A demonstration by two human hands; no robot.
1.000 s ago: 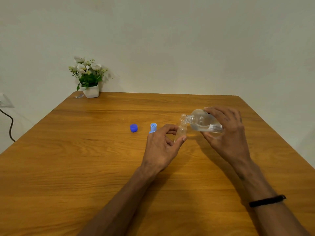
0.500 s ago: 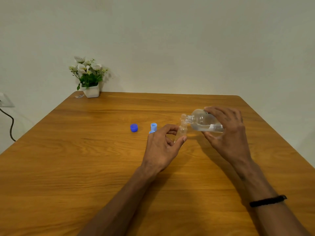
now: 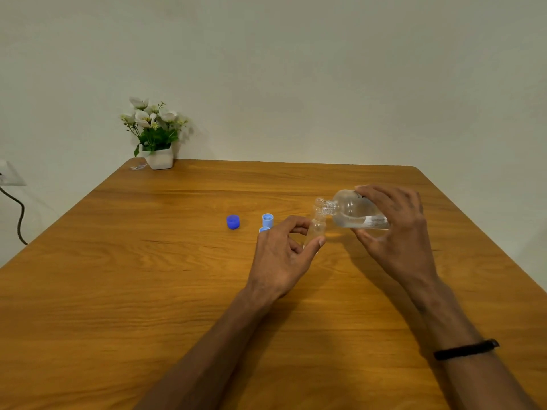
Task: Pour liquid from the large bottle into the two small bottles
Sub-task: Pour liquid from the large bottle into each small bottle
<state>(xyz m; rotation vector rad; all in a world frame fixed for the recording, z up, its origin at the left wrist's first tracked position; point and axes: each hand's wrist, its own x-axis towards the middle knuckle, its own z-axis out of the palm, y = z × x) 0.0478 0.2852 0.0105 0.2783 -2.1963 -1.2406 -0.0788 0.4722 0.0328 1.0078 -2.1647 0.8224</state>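
Task looked mid-way at most: the right hand (image 3: pixel 396 232) had its grip wrapped round the large clear plastic bottle (image 3: pixel 352 213), tipped nearly flat at centre-right of the frame, w/ its open threaded mouth just above the mouth of a small clear plastic bottle (image 3: pixel 316 229). The left hand (image 3: pixel 281 255) had its grip pinched on that small bottle, thumb at the front and fingers behind, holding it upright on the wooden desk (image 3: pixel 148 276). No stream could be made out; too clear and too small to tell. The large bottle held some clear liquid pooled along its lower side, approx. a third or so by my guess. How full the small one was, couldn't tell.

A second small bottle wasn't visible anywhere; possibly hidden behind the left hand. So at least one fill, prob. both, seemed left, plus any capping.

Left of the hands, mid-frame: a dark blue screw cap (image 3: pixel 233 222) lying on the desk, a light blue cap (image 3: pixel 267 219) open side up, and another light blue cap (image 3: pixel 264 229) half hidden by the left fingers.
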